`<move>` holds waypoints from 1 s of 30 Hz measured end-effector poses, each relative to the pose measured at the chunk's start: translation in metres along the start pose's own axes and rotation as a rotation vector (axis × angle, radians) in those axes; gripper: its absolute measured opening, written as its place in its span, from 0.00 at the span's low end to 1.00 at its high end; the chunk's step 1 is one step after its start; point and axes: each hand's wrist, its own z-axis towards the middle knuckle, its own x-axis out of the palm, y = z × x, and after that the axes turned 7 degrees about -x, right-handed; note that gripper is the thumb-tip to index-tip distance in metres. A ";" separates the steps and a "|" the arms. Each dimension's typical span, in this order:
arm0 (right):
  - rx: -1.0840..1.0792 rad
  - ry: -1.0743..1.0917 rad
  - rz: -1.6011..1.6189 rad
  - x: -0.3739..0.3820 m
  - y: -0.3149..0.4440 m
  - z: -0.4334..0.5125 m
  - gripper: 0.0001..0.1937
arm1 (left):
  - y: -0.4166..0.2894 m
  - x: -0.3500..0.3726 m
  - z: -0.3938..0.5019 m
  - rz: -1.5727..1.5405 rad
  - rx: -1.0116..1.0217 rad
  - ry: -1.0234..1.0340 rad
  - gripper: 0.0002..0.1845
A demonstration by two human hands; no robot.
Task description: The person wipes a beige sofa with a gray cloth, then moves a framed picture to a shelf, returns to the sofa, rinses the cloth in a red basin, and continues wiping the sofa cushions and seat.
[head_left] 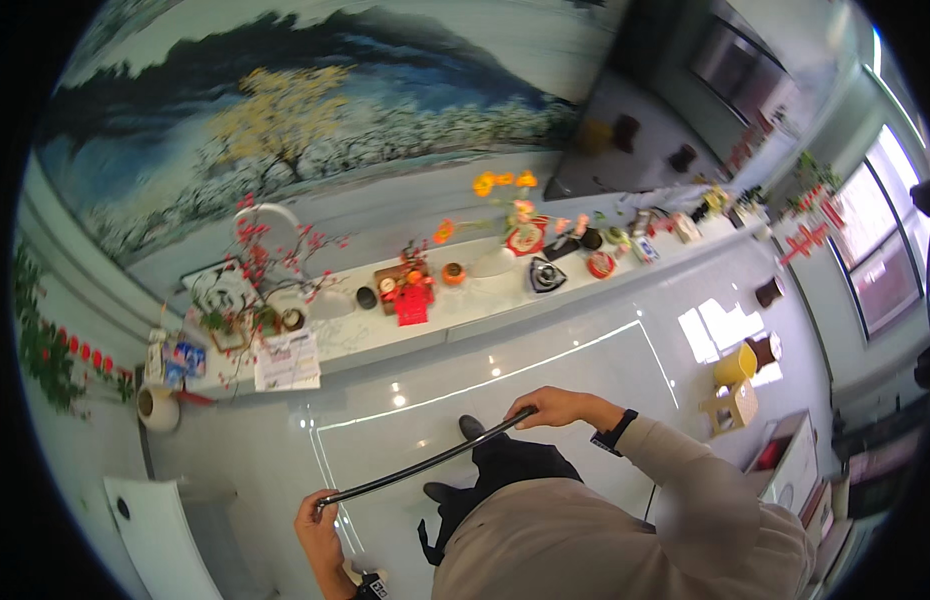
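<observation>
My left hand (318, 529), at the lower left, grips one end of a long, thin, dark glossy rod (427, 460). The other end is held by my right hand (553, 408), with its fingers closed around it. Between the hands the rod slants across in front of my body, above the floor and my dark shoes. It looks slightly curved in this wide view; whether it truly is bent I cannot tell. Black bands with small devices are on both wrists.
Ahead runs a long white wall counter (465, 307) bearing vases of flowers, a red cloth item, tins and papers. A large dark screen (645, 112) is above it. A white panel (153, 536) stands at lower left. At right are a yellow stool (731, 407) and a yellow bin (735, 365).
</observation>
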 end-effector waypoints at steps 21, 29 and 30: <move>-0.336 -0.421 -0.503 -0.257 0.062 0.033 0.15 | -0.207 0.136 0.203 0.536 0.237 0.078 0.13; -0.363 -0.507 -0.635 -0.370 0.128 0.098 0.13 | -0.296 0.152 0.306 0.585 0.322 0.079 0.11; -0.365 -0.531 -0.676 -0.382 0.134 0.106 0.13 | -0.308 0.156 0.317 0.697 0.399 0.024 0.11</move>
